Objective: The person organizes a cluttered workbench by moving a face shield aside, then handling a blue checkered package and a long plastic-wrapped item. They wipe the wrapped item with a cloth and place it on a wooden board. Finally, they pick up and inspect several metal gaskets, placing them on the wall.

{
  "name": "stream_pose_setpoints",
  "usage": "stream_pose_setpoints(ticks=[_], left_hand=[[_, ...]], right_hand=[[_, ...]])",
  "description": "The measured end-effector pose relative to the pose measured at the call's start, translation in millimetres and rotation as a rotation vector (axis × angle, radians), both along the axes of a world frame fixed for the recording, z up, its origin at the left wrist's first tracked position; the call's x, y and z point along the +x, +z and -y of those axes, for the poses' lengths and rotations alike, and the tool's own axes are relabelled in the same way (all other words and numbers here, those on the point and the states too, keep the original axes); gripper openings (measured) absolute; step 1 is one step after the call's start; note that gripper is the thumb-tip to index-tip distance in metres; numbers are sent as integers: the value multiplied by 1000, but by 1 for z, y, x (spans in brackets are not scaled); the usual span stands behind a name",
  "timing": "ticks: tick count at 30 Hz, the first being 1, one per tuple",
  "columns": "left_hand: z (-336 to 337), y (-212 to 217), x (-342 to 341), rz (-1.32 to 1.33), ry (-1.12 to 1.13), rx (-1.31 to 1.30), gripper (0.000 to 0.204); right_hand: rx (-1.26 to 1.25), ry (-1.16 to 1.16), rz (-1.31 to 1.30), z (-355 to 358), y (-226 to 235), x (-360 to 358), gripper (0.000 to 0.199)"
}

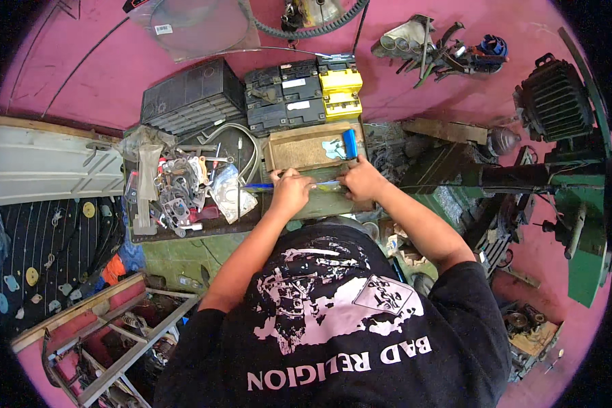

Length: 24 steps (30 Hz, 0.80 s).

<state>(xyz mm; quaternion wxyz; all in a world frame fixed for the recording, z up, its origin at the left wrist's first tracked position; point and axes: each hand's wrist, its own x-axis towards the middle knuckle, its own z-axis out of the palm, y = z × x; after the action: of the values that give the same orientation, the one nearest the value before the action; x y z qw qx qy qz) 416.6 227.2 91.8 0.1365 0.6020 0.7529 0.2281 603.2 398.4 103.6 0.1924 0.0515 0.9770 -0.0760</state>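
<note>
On the bench in front of me, my left hand [294,192] bends its fingers over a thin blue strip [257,185], part of which sticks out on its left side. My right hand [362,179] pinches near the strip's right end. Between the hands a pale, shiny stretch of it runs over the greenish bench top [319,204]. What exactly the strip is, I cannot make out. Just beyond my hands lies a shallow brown cardboard tray [299,151]. A light-blue patterned piece [333,149] and a bright blue roll-shaped object [349,144] rest at its right end, close to my right fingers.
Left of my hands, a dark tray [158,231] holds tools, metal parts and gaskets. Behind stand a black crate [196,95], several black batteries [285,102] and yellow ones [341,92]. A green machine [578,204] with a finned motor [556,98] stands right. A metal rack [126,350] is lower left.
</note>
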Motion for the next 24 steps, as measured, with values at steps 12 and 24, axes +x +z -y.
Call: stream_pose_setpoints(ticks=[12, 24], left_hand=[[-7, 0, 4, -41, 95, 18, 11], [-12, -5, 2, -50, 49, 42, 12]], right_hand=[[-144, -499, -549, 41, -44, 24, 24], [-7, -649, -252, 30, -46, 5, 37]])
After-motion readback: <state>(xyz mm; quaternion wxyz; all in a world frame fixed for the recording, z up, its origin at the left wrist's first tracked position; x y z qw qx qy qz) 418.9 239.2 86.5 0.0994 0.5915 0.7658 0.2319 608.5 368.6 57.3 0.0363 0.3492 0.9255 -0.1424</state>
